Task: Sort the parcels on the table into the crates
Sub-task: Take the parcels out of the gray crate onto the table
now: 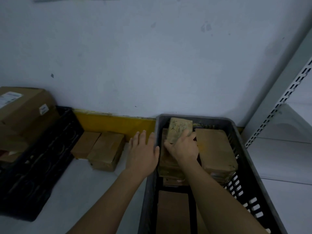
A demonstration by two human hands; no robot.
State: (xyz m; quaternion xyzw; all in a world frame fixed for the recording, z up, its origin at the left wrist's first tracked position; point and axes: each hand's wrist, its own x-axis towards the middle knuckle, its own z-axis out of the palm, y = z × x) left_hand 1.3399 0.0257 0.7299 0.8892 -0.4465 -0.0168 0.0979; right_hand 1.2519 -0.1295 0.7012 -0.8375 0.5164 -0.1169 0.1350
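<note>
A grey crate (pixel 249 159) stands at the right on the white table (pixel 87 184). Inside it my right hand (pixel 183 146) grips a small brown parcel with handwriting (pixel 179 127), tilted against the crate's far wall. A larger brown parcel (pixel 216 149) lies to its right in the crate, with more parcels beneath. My left hand (pixel 143 149) hovers open, fingers straight, just left of the crate's left wall. Two brown parcels (pixel 84 142) (pixel 106 149) lie side by side on the table by the yellow strip. A black crate (pixel 37 159) at the left holds big cardboard boxes (pixel 23 108).
A pale wall (pixel 152 56) rises right behind the table, with a yellow strip (pixel 114 122) along its foot. A grey metal shelf upright (pixel 283 92) with slots stands at the right, close to the grey crate.
</note>
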